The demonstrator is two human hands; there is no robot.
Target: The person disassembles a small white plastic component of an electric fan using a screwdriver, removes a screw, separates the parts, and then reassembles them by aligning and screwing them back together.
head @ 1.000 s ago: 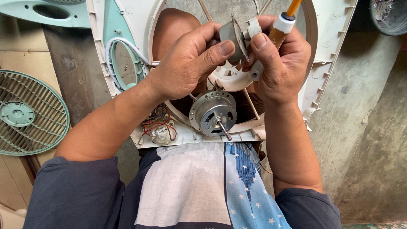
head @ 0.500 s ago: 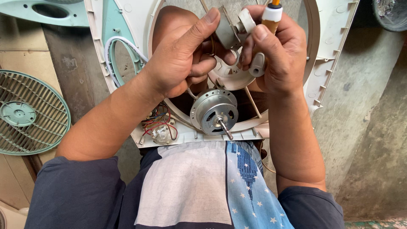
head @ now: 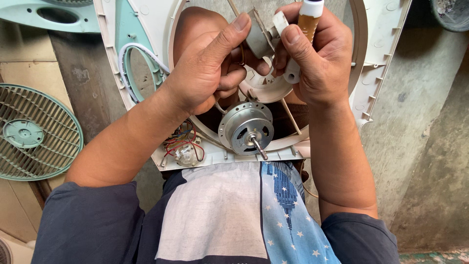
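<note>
Centrally, a small grey part (head: pixel 258 36) with a flat metal plate is being gripped between the thumb and curled fingers of the left hand (head: pixel 207 73), above the white fan housing (head: pixel 376 58). At 1 o'clock from it, an amber-handled tool (head: pixel 309 19) and a white plastic piece (head: pixel 292 73) are being clasped in the closed right hand (head: pixel 320 61). At 6 o'clock from the hands, the silver motor (head: pixel 246 128) is being left untouched, with coloured wires (head: pixel 181 142) lying at its 9 o'clock and a green grille (head: pixel 34 132) well apart at far left.
</note>
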